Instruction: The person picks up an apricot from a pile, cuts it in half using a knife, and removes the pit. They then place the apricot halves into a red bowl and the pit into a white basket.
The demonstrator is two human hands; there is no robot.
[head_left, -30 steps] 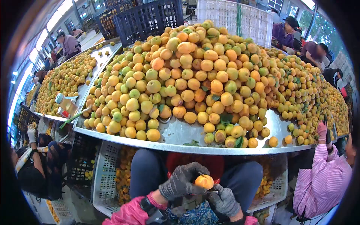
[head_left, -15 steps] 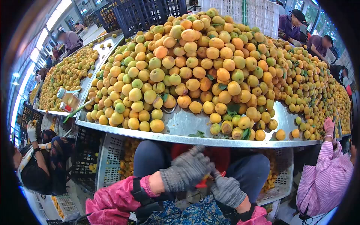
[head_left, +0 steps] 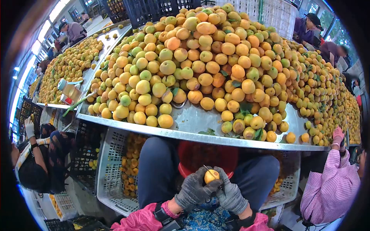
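Fingers (head_left: 221, 184) clasp apricot (head_left: 211, 176); left hand (head_left: 194, 189), right hand (head_left: 232, 195) both gloved.

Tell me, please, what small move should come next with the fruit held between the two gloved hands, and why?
Probably work the cut around the fruit and open it over the red basin. The left hand and right hand both close on it, a thin dark tip, seemingly a blade, touches its top, and the fruit looks whole, right above the basin.

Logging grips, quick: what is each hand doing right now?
Left hand: closed on the fruit.
Right hand: closed on the same fruit, from the other side.
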